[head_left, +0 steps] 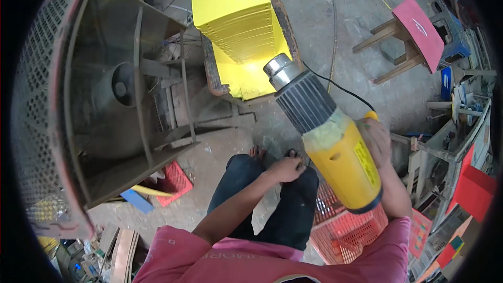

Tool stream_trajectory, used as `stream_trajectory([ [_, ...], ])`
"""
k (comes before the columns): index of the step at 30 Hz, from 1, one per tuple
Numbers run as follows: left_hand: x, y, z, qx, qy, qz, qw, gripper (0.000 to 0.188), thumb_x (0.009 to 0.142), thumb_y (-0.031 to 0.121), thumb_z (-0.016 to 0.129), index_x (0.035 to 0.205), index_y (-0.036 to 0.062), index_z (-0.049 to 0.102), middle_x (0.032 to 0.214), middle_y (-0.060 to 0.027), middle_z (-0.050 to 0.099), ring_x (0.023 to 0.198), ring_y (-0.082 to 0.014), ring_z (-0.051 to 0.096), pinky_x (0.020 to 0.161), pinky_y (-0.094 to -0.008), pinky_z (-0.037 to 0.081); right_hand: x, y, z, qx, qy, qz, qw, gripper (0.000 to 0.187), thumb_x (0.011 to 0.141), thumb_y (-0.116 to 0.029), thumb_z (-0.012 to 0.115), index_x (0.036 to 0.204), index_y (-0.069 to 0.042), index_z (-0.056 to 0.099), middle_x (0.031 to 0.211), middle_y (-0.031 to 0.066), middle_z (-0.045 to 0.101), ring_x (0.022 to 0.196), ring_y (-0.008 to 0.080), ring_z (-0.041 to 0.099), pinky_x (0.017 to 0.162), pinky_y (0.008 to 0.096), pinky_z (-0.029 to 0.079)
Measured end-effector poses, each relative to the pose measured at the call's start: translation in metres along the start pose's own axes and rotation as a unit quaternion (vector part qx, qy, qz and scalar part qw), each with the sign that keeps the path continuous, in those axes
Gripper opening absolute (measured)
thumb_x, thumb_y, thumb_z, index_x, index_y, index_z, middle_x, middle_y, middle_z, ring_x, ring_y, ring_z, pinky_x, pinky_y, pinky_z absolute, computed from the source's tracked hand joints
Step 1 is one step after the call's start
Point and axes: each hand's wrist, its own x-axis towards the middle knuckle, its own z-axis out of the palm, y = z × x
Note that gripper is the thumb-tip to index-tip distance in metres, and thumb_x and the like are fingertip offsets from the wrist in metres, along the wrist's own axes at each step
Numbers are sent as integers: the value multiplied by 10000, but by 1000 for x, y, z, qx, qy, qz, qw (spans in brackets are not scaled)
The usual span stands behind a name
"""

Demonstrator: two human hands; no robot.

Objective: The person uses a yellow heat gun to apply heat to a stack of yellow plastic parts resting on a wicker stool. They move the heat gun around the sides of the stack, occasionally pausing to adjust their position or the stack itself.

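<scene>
The person's right hand (376,139) is wrapped round the grip of a yellow heat gun (343,165) — its body sits at eight o'clock from that hand, its metal nozzle (281,71) at ten, aimed toward eleven. Farther out, also at ten, I can see a tall yellow stack (236,8). The left hand (287,170) rests half-curled by the right knee (309,182) — whether it holds anything, I cannot tell.
</scene>
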Motion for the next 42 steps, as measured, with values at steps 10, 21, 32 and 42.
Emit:
stream_trajectory([
  [10, 40, -47, -49, 199, 30, 55, 978, 461, 936, 364, 476, 1174, -24, 549, 1113, -258, 606, 1062, -407, 574, 920, -480, 442, -21, 9, 50, -195, 80, -160, 964, 273, 672, -94, 676, 881, 69, 611, 807, 168, 643, 660, 293, 635, 565, 356, 508],
  [21, -19, -105, -45, 248, 68, 186, 948, 530, 943, 400, 472, 1258, -26, 489, 1107, -239, 593, 1058, -398, 559, 934, -449, 428, -32, -15, 80, -235, 23, -104, 966, 262, 677, -103, 681, 871, 61, 617, 779, 152, 637, 648, 279, 634, 553, 347, 502],
  [32, -50, -110, -29, 246, 88, 323, 909, 533, 947, 435, 453, 1295, 33, 484, 1156, -200, 595, 1099, -356, 547, 992, -425, 383, -48, -26, 84, -231, 5, -65, 971, 252, 683, -112, 687, 862, 52, 623, 751, 137, 631, 637, 266, 633, 542, 337, 495],
  [42, -40, -104, -31, 277, 89, 287, 912, 522, 948, 444, 449, 1258, 29, 512, 1143, -204, 606, 1101, -357, 555, 987, -428, 397, -57, -36, 86, -200, -62, -46, 977, 225, 687, -137, 688, 843, 14, 628, 665, 82, 565, 561, 240, 592, 494, 326, 453],
])
